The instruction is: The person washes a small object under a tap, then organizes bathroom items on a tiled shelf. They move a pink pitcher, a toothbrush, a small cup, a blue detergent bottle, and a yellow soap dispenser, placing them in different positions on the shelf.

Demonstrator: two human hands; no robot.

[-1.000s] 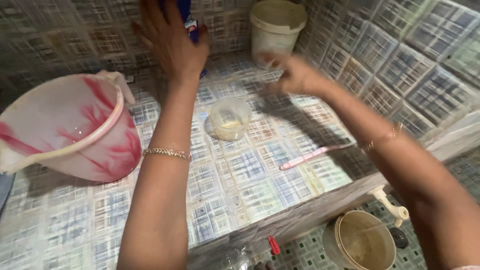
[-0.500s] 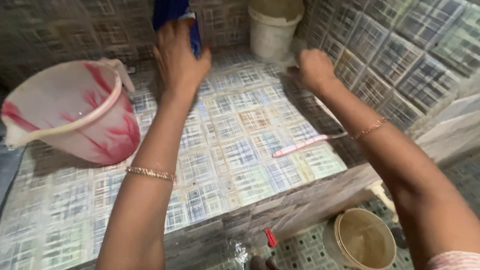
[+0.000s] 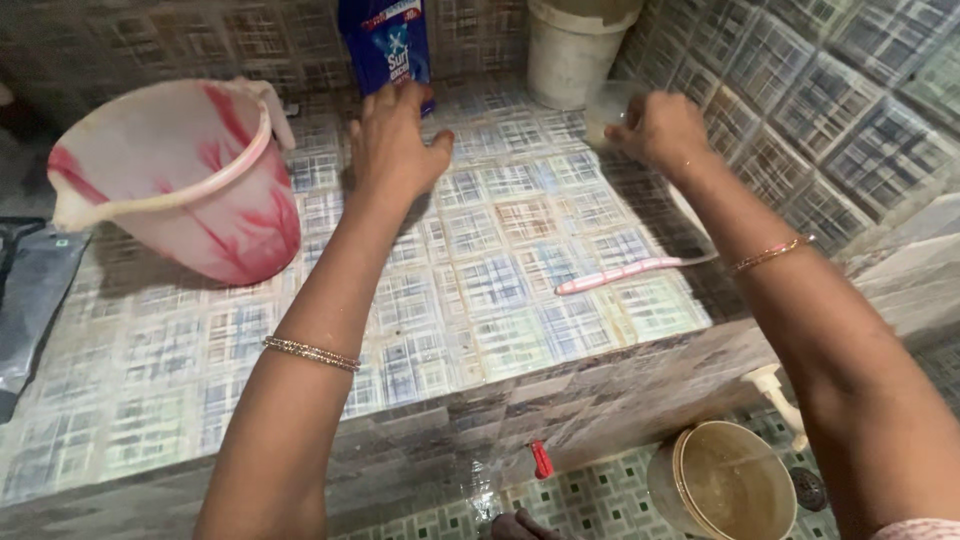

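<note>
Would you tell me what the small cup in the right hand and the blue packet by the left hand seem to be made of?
The small cup looks like clear, thin plastic: the tiles show through its wall. The blue packet seems a glossy plastic film pouch, judging by its sheen and soft upright shape. The left hand is just below it; contact is unclear.

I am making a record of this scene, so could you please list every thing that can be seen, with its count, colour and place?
Plastic jug with handle: 1, white with red streaks, left on the tiled ledge.
Detergent packet: 1, blue, standing at the back wall, just beyond the left hand.
Plastic bucket: 1, off-white, back right corner.
Small clear plastic cup: 1, transparent, held in the right hand.
Toothbrush: 1, pink and white, lying on the ledge at right.
Tiled ledge: 1, chequered blue-grey.
Mug with handle: 1, beige, on the floor below at right.
Dark sheet: 1, far left edge.
Left hand: 1, gold bracelet on the wrist.
Right hand: 1, gold bracelet.
</note>
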